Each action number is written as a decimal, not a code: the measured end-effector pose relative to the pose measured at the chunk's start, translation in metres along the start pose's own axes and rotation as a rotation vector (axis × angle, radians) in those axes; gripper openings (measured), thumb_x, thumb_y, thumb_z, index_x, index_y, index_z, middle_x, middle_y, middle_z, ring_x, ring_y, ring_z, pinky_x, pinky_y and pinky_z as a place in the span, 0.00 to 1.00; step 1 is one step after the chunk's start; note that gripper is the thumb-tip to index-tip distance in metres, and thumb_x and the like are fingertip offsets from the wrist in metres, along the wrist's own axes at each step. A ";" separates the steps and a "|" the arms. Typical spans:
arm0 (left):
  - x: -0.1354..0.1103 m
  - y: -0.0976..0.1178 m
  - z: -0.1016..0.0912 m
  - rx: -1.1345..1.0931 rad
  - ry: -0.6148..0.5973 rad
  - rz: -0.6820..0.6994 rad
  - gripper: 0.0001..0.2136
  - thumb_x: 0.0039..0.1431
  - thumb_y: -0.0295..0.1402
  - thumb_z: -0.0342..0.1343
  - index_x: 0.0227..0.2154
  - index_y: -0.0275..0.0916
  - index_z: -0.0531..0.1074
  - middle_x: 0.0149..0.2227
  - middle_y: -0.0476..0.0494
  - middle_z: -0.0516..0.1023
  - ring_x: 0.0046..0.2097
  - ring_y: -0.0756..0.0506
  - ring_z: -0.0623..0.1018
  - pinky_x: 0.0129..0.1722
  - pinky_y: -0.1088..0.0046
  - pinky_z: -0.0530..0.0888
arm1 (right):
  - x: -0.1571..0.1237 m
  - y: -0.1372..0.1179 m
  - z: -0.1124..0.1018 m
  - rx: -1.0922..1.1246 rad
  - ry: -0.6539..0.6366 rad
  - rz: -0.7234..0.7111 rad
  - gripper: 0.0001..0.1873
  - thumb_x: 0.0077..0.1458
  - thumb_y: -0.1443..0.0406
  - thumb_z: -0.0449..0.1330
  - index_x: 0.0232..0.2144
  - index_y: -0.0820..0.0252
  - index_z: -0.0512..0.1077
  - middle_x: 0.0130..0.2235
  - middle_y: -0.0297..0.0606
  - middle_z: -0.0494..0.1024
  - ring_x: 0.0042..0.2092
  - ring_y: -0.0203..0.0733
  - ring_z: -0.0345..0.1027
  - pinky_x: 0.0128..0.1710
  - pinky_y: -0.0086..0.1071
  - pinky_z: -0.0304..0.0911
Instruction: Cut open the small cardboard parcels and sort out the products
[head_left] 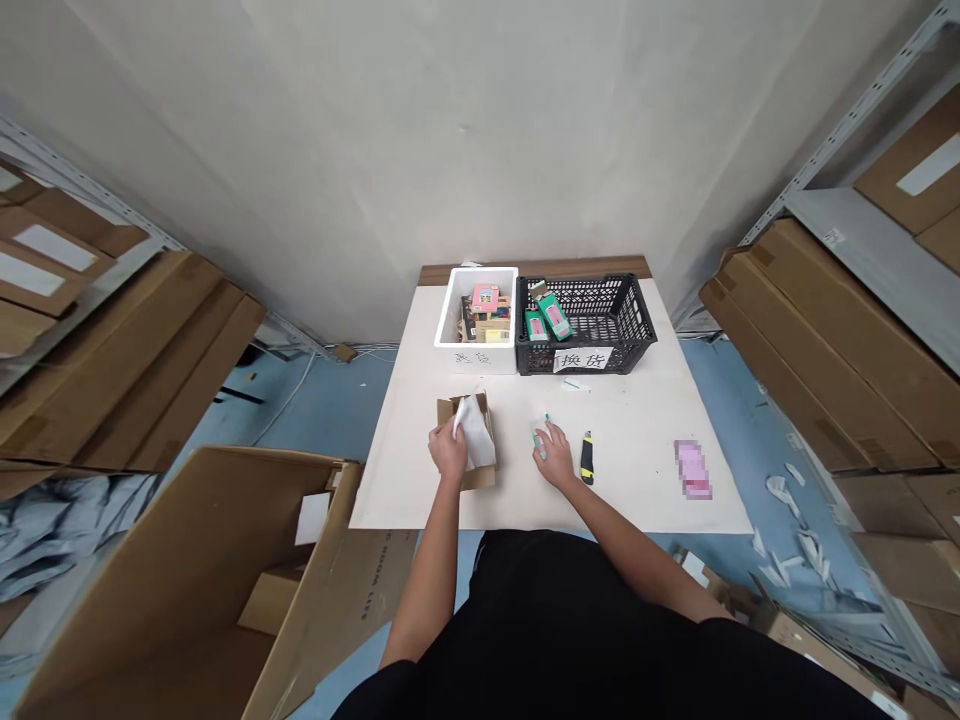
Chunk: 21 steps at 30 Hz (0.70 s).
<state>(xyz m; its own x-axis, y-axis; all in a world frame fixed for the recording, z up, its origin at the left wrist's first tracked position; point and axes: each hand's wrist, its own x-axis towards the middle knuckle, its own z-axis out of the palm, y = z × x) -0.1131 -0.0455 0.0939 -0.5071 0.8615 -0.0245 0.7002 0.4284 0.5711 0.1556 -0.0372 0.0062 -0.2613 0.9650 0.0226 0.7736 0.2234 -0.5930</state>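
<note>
My left hand (448, 452) is closed on a crumpled white sheet (474, 432), paper or thin wrapping; I cannot tell which. The sheet sticks out of a small open cardboard box (480, 476) whose flaps are up. To the right, my right hand (555, 457) rests low over the table with its fingers curled round a small white-and-green piece (538, 446), partly hidden under them. Just right of that hand lies a black and yellow utility knife (587, 458).
At the table's back stand a white bin (476, 357) of small boxes and a black plastic crate (637, 335) holding green boxes (555, 315). A white-green scrap (575, 385) lies before the crate. A large open carton (187, 560) stands at left; loaded shelves flank both sides.
</note>
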 end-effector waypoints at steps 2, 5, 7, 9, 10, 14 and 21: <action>-0.001 -0.009 0.004 0.183 -0.154 -0.014 0.24 0.65 0.32 0.55 0.63 0.41 0.73 0.61 0.32 0.76 0.69 0.32 0.66 0.65 0.51 0.67 | 0.001 0.015 0.009 -0.066 -0.160 0.219 0.37 0.63 0.58 0.59 0.72 0.59 0.59 0.75 0.53 0.51 0.73 0.66 0.47 0.65 0.55 0.58; -0.008 -0.012 0.017 0.355 -0.287 -0.029 0.33 0.55 0.28 0.62 0.66 0.41 0.68 0.73 0.32 0.61 0.75 0.26 0.54 0.70 0.42 0.57 | 0.003 0.027 0.024 -0.118 -0.389 0.418 0.51 0.60 0.51 0.63 0.76 0.55 0.45 0.77 0.55 0.41 0.72 0.69 0.50 0.60 0.53 0.62; -0.011 -0.009 0.020 0.364 -0.234 0.013 0.36 0.54 0.28 0.62 0.69 0.40 0.65 0.76 0.32 0.54 0.76 0.24 0.49 0.71 0.38 0.53 | 0.006 0.028 0.032 -0.137 -0.445 0.463 0.55 0.60 0.50 0.64 0.77 0.53 0.40 0.76 0.56 0.44 0.69 0.67 0.56 0.58 0.50 0.63; -0.011 -0.002 0.016 0.300 -0.119 0.107 0.35 0.58 0.28 0.58 0.70 0.39 0.63 0.76 0.32 0.52 0.76 0.25 0.47 0.70 0.37 0.55 | 0.011 0.026 0.037 -0.162 -0.426 0.479 0.56 0.59 0.51 0.65 0.77 0.54 0.37 0.71 0.59 0.55 0.66 0.63 0.61 0.56 0.46 0.64; -0.010 0.004 0.012 0.256 -0.055 0.158 0.33 0.60 0.28 0.56 0.70 0.39 0.63 0.76 0.32 0.53 0.76 0.26 0.47 0.70 0.39 0.57 | 0.014 0.025 0.038 -0.175 -0.409 0.486 0.57 0.59 0.53 0.65 0.77 0.55 0.36 0.68 0.59 0.61 0.64 0.61 0.64 0.55 0.44 0.64; -0.005 0.034 0.003 0.099 0.070 0.364 0.27 0.66 0.29 0.51 0.68 0.40 0.65 0.71 0.35 0.63 0.74 0.33 0.56 0.71 0.48 0.61 | 0.021 0.020 0.033 -0.207 -0.368 0.486 0.58 0.58 0.60 0.65 0.77 0.56 0.33 0.60 0.55 0.69 0.57 0.57 0.69 0.52 0.39 0.64; -0.003 0.085 0.049 0.036 -0.298 0.441 0.31 0.64 0.34 0.60 0.69 0.41 0.63 0.72 0.33 0.61 0.71 0.34 0.64 0.67 0.54 0.67 | 0.008 0.006 0.014 -0.211 -0.161 0.254 0.50 0.60 0.61 0.61 0.77 0.50 0.40 0.60 0.49 0.69 0.55 0.54 0.68 0.53 0.39 0.64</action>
<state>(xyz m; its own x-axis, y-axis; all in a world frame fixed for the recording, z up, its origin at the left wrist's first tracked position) -0.0274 0.0015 0.1028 0.0008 0.9997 -0.0237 0.8341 0.0124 0.5515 0.1506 -0.0304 -0.0085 -0.1204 0.9631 -0.2406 0.9231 0.0194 -0.3841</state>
